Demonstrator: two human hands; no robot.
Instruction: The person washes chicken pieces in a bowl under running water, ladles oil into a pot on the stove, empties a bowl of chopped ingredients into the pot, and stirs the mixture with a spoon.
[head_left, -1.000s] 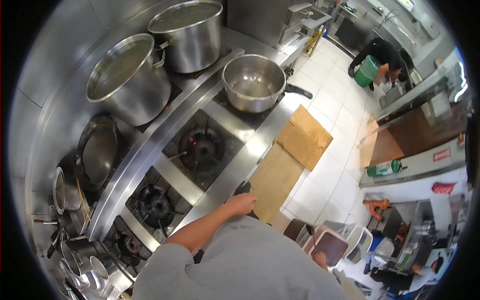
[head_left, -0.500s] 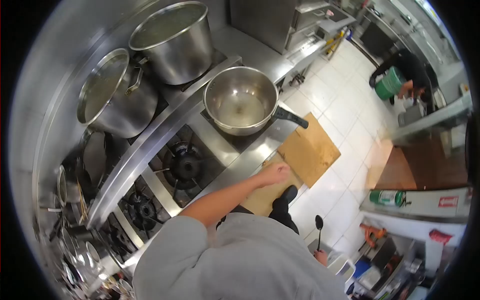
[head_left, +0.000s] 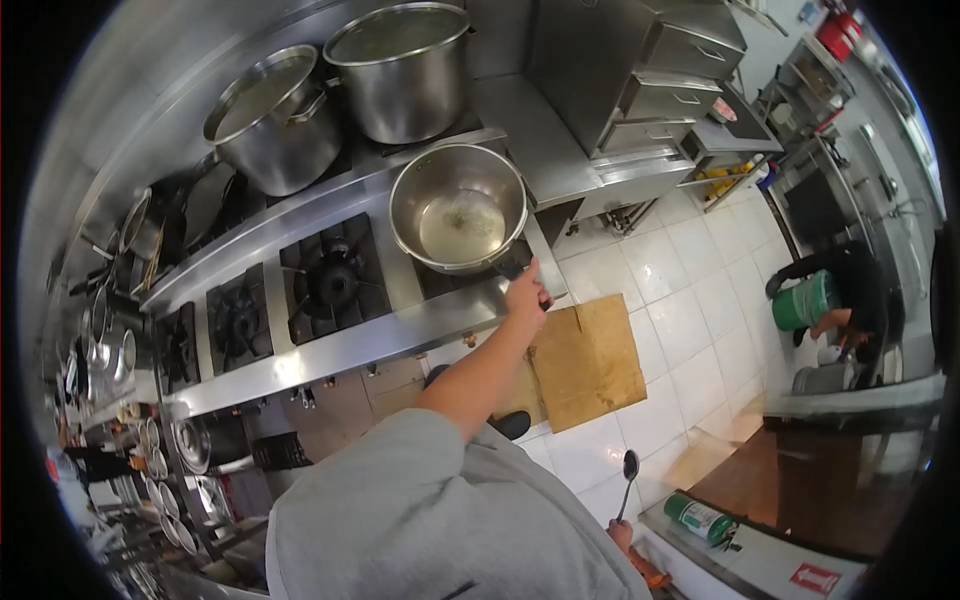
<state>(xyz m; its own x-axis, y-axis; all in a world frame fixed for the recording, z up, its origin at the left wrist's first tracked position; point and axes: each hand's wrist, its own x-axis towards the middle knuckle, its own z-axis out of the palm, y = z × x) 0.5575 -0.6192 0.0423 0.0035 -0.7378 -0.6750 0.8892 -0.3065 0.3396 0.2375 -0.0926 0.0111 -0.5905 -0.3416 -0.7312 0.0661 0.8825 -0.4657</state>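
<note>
L hand (head_left: pixel 527 293) is wrapped round the dark handle (head_left: pixel 512 267) of the wide steel pot (head_left: pixel 458 212), one finger laid fwd along it twd the rim. Pot is just beyond L hand, upright on the stove (head_left: pixel 300 368), mouth facing up; its bottom looks pale, can't tell if that's shallow liquid or residue. R hand (head_left: pixel 620 535) is well apart from L, lower & to the right, fingers closed on the thin stem of a dark spoon (head_left: pixel 630 465), bowl end up, clear of the pot.

Left of L hand: bare burner (head_left: pixel 335 280), others further along. Beyond L hand, past the pot: 2 tall stockpots, i.e. the larger one (head_left: pixel 395 90) & the smaller one (head_left: pixel 280 150), nr each other, both w/ liquid. Also beyond, slightly right: steel surface (head_left: pixel 530 130) & drawers (head_left: pixel 680 95).

Cardboard (head_left: pixel 588 365) lies on the floor (head_left: pixel 590 455), below & right of L hand. Green cylinder (head_left: pixel 698 518) is nr R hand, on its right. Far right of both hands: co-worker (head_left: pixel 872 300) bent over beside a green bucket (head_left: pixel 805 300).
</note>
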